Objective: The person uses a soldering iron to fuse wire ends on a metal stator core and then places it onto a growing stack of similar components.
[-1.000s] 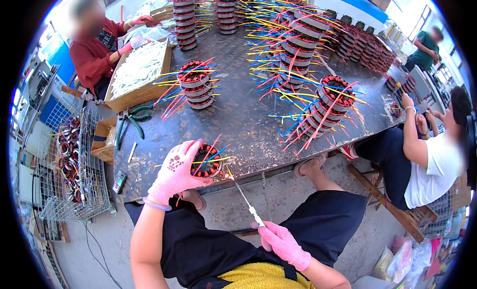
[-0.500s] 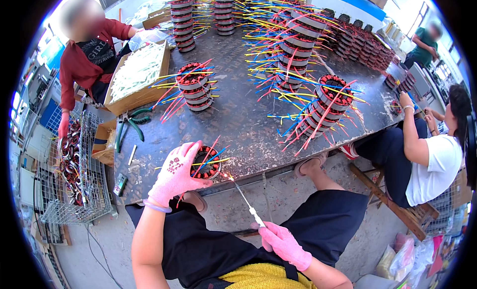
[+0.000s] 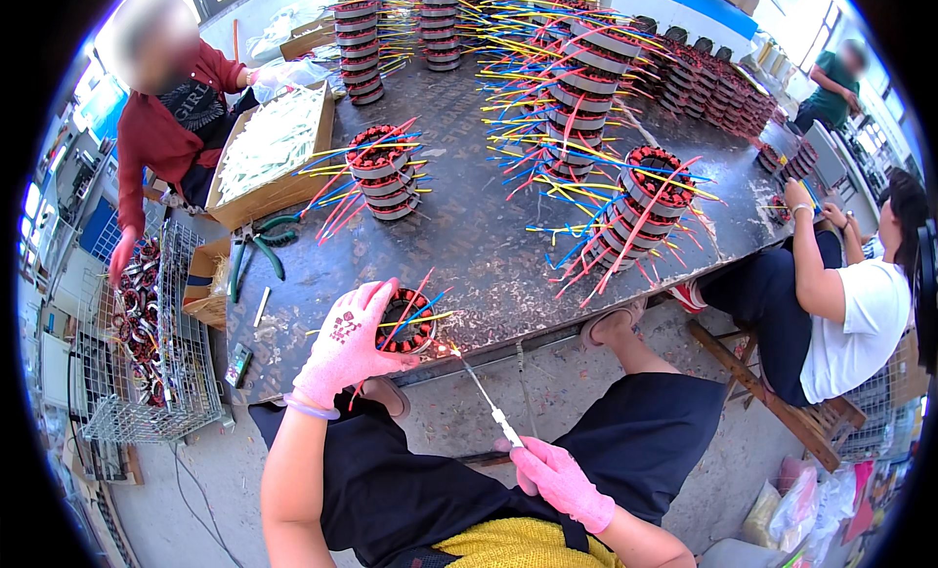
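Ring (image 3: pixel 418 306) wound in red is shown in the head view, gripped by the pink-gloved left hand (image 3: pixel 344 341) at the near edge of a dark worktop (image 3: pixel 469 236). A slim white-handled tool (image 3: pixel 505 426) is grasped in the gloved right hand (image 3: pixel 562 480), glowing at its far end just beside the ring. Beyond, similar rings (image 3: pixel 388 185) are stacked

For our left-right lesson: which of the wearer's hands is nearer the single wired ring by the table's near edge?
Left. The left hand holds the wired ring at its left side; the right hand is apart, lower and to the right, holding a white-handled tool.
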### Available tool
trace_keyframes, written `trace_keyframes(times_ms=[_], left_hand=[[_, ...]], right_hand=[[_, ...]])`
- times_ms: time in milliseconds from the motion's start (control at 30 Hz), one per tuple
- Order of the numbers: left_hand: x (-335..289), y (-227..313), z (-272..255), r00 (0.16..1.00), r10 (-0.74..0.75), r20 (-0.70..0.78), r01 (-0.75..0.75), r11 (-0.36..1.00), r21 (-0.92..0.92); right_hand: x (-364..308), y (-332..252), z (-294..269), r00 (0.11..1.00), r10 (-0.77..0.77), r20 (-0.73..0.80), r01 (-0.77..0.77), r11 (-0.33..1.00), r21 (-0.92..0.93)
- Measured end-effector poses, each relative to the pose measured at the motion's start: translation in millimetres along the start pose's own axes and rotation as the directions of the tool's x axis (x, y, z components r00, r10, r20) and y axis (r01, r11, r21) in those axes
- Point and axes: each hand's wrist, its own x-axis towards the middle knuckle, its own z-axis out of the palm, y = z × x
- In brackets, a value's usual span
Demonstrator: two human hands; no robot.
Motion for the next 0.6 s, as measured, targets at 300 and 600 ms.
trace_keyframes(times_ms=[300,600], left_hand=[[0,-3,0,0.997,0.077,0.002,-0.077,0.997,-0.022],[3,-3,1,0.986,0.164,0.021,-0.164,0.986,-0.019]], right_hand=[[-1,1,-1,0.999,0.023,-0.037,-0.017,0.990,0.139],[1,-1,-2,1.000,0.005,-0.026,-0.003,0.996,0.088]])
